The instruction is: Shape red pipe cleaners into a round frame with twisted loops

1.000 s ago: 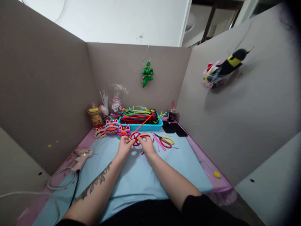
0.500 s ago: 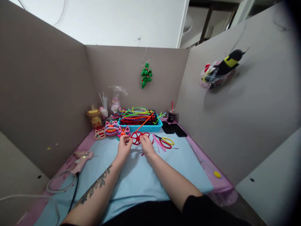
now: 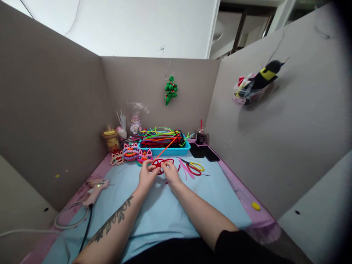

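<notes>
Red pipe-cleaner wheel (image 3: 162, 163) between fingers (image 3: 154, 168)

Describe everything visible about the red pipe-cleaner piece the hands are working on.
The red pipe-cleaner piece is a fuzzy, wire-like loop shape, bent into rounded loops whose inner pattern is too small to make out. It sits low over the light blue mat, just in front of the blue tray. The left hand pinches its left edge and the right hand its right side. An orange stem runs from it up toward the tray.
</notes>
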